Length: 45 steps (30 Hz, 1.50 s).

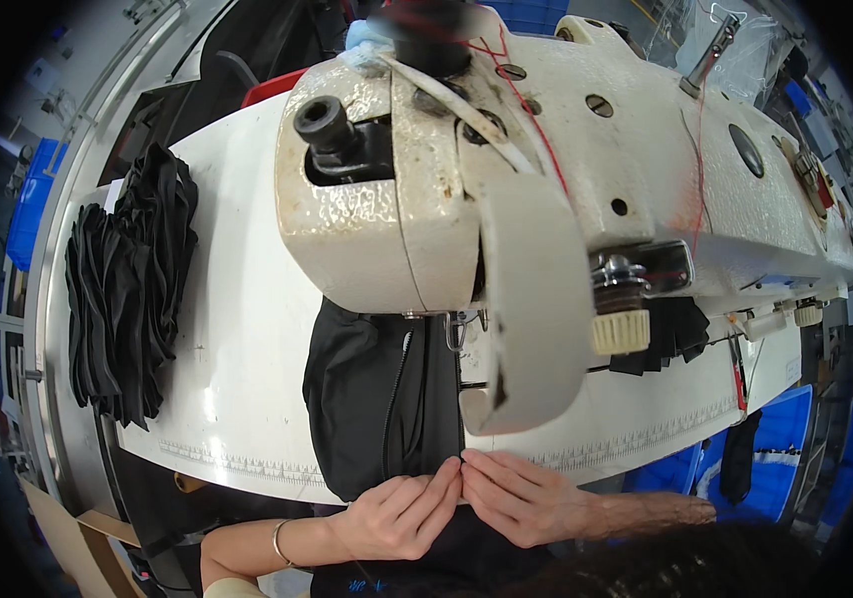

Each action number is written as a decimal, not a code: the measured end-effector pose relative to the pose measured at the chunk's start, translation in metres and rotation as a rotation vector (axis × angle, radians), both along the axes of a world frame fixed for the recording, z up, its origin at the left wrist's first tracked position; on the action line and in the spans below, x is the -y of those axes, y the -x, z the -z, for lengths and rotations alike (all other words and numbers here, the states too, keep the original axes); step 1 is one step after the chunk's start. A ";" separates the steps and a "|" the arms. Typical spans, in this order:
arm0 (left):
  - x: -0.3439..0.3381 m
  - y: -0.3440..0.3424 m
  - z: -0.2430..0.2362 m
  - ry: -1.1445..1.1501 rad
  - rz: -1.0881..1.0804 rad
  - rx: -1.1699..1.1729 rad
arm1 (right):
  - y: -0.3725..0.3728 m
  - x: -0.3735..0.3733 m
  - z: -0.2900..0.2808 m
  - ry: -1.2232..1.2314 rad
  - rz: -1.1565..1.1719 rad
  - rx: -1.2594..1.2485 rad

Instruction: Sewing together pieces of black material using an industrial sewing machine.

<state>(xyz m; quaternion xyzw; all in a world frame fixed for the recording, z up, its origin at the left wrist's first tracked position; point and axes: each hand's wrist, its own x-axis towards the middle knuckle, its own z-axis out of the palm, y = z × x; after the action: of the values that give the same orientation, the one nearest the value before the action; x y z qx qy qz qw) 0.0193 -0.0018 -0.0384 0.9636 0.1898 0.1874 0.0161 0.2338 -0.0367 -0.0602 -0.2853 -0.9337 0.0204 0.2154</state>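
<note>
A cream industrial sewing machine [346, 249] fills the upper middle. Black fabric [356, 399] with a zipper runs from beneath its needle area to the table's front edge. My left hand [406, 516] pinches the fabric's right edge there, a bangle on its wrist. My right hand [511, 503] meets it fingertip to fingertip, pinching the same edge. The exact grip at the fingertips is partly hidden.
A pile of pleated black fabric [127, 299] lies on the white table [227, 379] at the left. More black pieces [661, 349] lie behind the machine. Blue crates [780, 429] stand at the right and a blue bin [32, 199] at the far left.
</note>
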 end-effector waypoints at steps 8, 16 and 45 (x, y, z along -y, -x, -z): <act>-0.011 0.003 0.005 0.045 0.023 0.026 | -0.003 -0.012 -0.013 0.009 -0.034 0.151; -0.065 -0.005 -0.007 0.023 -0.009 0.011 | -0.003 -0.044 0.023 0.182 0.105 -0.021; -0.093 0.002 0.011 0.204 -0.092 0.120 | -0.020 -0.097 0.002 -0.148 0.071 0.247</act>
<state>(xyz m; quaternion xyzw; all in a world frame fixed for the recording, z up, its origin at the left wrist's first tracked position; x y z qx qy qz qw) 0.0168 0.0914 -0.0498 0.9343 0.2507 0.2250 0.1168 0.2535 0.0607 -0.0626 -0.3017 -0.9414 -0.0912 0.1200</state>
